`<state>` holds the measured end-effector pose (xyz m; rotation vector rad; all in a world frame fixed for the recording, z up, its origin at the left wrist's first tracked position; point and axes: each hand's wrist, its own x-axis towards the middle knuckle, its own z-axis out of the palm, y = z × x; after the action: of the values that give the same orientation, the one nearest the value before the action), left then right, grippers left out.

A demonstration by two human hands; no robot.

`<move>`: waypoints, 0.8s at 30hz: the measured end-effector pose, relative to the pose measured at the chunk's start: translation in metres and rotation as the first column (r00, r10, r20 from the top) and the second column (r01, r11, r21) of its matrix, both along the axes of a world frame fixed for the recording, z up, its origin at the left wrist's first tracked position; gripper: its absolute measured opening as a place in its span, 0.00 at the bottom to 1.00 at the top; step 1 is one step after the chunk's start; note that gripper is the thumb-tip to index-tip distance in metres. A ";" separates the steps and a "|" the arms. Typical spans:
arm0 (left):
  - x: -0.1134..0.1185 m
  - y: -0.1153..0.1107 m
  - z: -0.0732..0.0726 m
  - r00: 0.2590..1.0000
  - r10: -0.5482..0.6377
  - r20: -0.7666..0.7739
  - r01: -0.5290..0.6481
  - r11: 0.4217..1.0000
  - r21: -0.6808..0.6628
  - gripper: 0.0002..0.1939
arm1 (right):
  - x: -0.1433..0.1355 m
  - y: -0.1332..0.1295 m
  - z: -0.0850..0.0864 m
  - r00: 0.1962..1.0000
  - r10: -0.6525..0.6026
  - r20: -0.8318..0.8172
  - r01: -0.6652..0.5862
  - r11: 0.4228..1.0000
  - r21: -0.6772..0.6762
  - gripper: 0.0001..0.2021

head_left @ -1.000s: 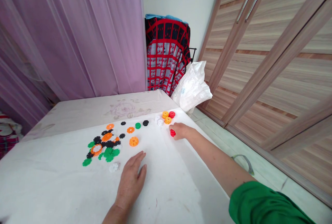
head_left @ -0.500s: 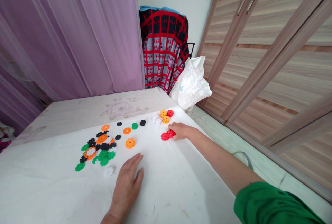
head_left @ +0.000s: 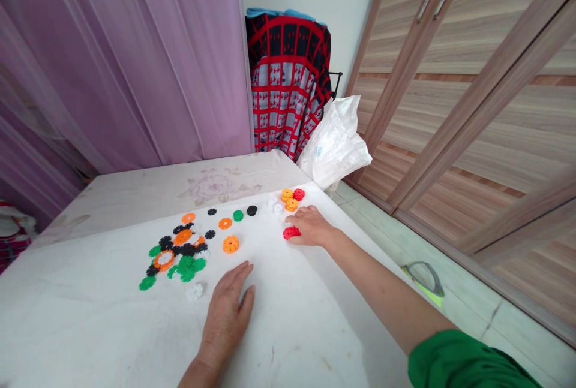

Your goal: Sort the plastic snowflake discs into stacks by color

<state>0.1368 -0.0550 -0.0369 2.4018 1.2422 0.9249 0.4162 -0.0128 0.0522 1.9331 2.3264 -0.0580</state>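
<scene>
Red notched discs (head_left: 291, 232) lie at the right side of the white-covered table, partly under my right hand (head_left: 310, 226). Its fingers are spread around and over them. My left hand (head_left: 227, 306) rests flat on the cloth with fingers apart, holding nothing. Ahead of it is an orange disc (head_left: 231, 244). A mixed pile of green discs (head_left: 188, 268), black discs (head_left: 165, 243) and orange discs (head_left: 182, 237) lies to the left. White discs (head_left: 195, 291) sit near my left hand. Yellow-orange discs (head_left: 291, 204) and a red disc (head_left: 299, 194) are beyond my right hand.
The white-covered table (head_left: 112, 316) has its right edge beside my right forearm. A white plastic bag (head_left: 335, 145) stands past the far right corner. Purple curtains (head_left: 135, 64) hang behind, and a wooden wardrobe (head_left: 450, 106) is at the right.
The fingers of my right hand have spread from a closer grip at the red discs, and the hand has shifted slightly. The view has turned slightly left. My left hand stays on the cloth.
</scene>
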 end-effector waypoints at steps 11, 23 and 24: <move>0.003 -0.001 -0.001 0.999 0.004 0.041 -0.003 1.000 -0.019 0.19 | -0.004 0.005 -0.003 0.999 0.008 -0.041 -0.008 1.000 -0.003 0.14; 0.003 -0.002 -0.001 1.000 0.008 0.026 -0.007 1.000 -0.026 0.20 | -0.016 -0.039 -0.042 0.929 -0.018 -0.371 0.120 0.960 0.254 0.11; 0.002 -0.002 -0.001 1.000 0.008 0.027 -0.008 1.000 -0.024 0.20 | -0.014 -0.045 -0.052 0.881 -0.027 -0.473 0.201 0.926 0.321 0.12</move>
<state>0.1392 -0.0568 -0.0382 2.3597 1.2470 0.9365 0.4017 -0.0580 0.0007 2.4723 2.6622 -0.1201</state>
